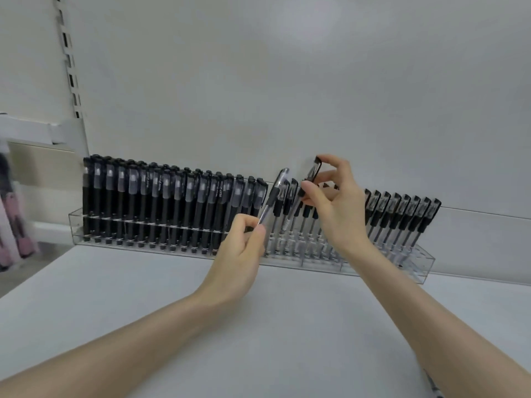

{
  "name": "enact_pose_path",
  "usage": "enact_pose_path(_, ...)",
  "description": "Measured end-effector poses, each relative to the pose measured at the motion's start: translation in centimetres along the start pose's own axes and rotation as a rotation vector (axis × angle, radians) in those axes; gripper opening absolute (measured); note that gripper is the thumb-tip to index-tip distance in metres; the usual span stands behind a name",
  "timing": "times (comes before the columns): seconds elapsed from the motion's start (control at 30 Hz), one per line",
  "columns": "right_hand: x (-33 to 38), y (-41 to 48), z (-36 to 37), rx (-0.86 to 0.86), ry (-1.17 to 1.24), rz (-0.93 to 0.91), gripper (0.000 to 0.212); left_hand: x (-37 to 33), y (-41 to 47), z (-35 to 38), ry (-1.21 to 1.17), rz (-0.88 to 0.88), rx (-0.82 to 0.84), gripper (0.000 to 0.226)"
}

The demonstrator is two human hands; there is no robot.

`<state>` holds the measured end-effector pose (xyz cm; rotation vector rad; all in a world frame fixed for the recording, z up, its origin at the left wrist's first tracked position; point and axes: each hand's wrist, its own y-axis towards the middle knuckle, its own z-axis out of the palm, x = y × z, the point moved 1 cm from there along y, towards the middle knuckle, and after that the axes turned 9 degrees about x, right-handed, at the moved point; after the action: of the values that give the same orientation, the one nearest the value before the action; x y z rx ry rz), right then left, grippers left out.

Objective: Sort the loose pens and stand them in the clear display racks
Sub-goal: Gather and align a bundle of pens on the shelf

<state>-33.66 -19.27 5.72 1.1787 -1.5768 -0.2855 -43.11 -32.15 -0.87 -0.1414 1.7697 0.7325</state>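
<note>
A long clear display rack (422, 267) stands against the back wall of the shelf. Several black-barrelled pens (161, 202) fill its left part, and clear pens with black caps (402, 216) stand in its right part. My left hand (241, 248) grips a clear pen (273, 196) by its lower end, tilted up to the right above the rack's middle. My right hand (336, 202) pinches the black cap of another clear pen (312, 172), raised above its neighbours. That pen's lower part is hidden behind my fingers.
The white shelf board (258, 326) stretches in front of the rack. A slotted upright (69, 61) runs up the wall at the left. Blurred pink and black goods (11, 219) hang at the far left edge.
</note>
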Motion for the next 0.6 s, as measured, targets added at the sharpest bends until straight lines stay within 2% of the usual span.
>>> enact_pose_path(0.2,-1.01,0.36,0.48,0.155,-0.204,0.003,0.036,0.24,-0.03,-0.46,0.001,0.004,0.003,0.006)
enact_pose_path(0.33,-0.88,0.64,0.01,0.256,-0.255,0.011,0.033,0.63,-0.23,0.1,-0.014,-0.023,0.03,0.006)
enact_pose_path(0.6,-0.52,0.7,-0.41,0.311,-0.276,0.061,0.03,0.56,-0.16,-0.18,0.0,-0.031,0.0,0.006)
